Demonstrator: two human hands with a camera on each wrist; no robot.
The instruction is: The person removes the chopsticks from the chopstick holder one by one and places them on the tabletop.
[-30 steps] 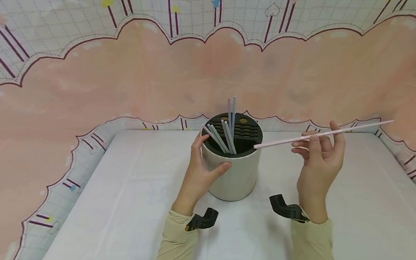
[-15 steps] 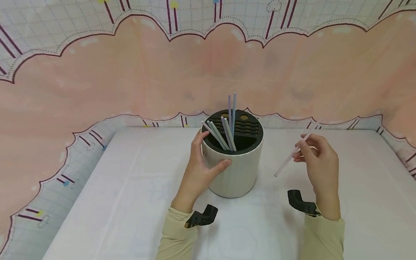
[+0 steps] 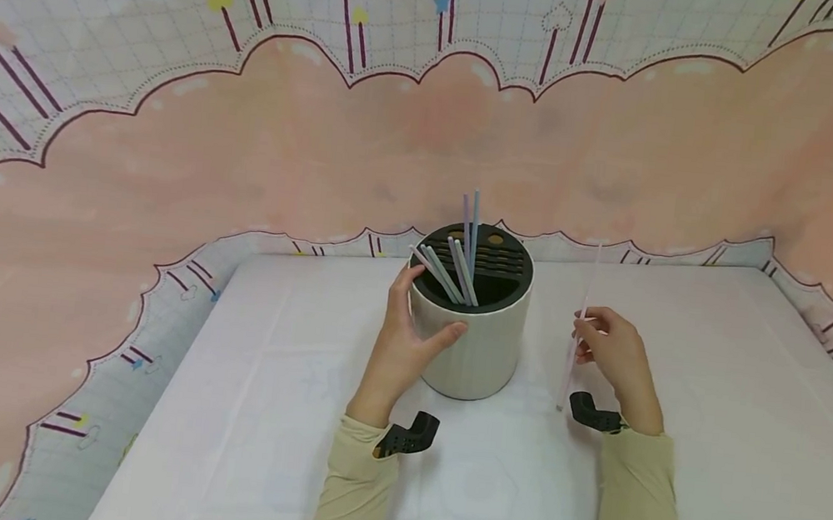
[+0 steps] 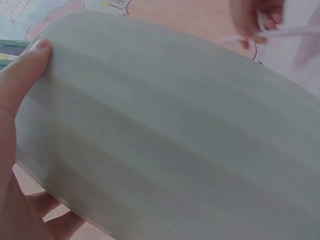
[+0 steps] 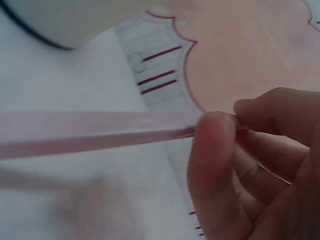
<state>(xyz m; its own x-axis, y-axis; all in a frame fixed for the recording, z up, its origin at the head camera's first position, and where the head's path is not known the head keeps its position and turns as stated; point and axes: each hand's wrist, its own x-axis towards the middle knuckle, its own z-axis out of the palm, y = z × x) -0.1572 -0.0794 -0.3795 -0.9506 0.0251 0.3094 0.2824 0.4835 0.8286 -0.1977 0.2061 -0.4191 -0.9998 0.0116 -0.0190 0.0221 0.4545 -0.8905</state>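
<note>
A pale round holder (image 3: 478, 358) with a black slotted top (image 3: 500, 289) stands upright on the table. Several blue and purple straws (image 3: 452, 276) lean in its front opening and slots. Gripping its left side is my left hand (image 3: 403, 351), thumb across the front and fingers partly hidden behind. In the left wrist view the holder's ribbed wall (image 4: 165, 125) fills most of the picture. To the right of the holder, my right hand (image 3: 614, 350) pinches a pale pink straw (image 3: 567, 379) near its middle, apart from the holder. Close up, thumb and fingertips meet on that straw (image 5: 100, 132).
A white cloth (image 3: 281, 414) covers the table. Behind it hangs a peach and white printed backdrop (image 3: 366, 155), meeting the table's far edge just past the holder. Each wrist bears a black camera mount (image 3: 410, 437).
My right hand has moved down and a little left, turning the pink straw from a slant pointing up right to nearly upright. The left hand and holder stay in place.
</note>
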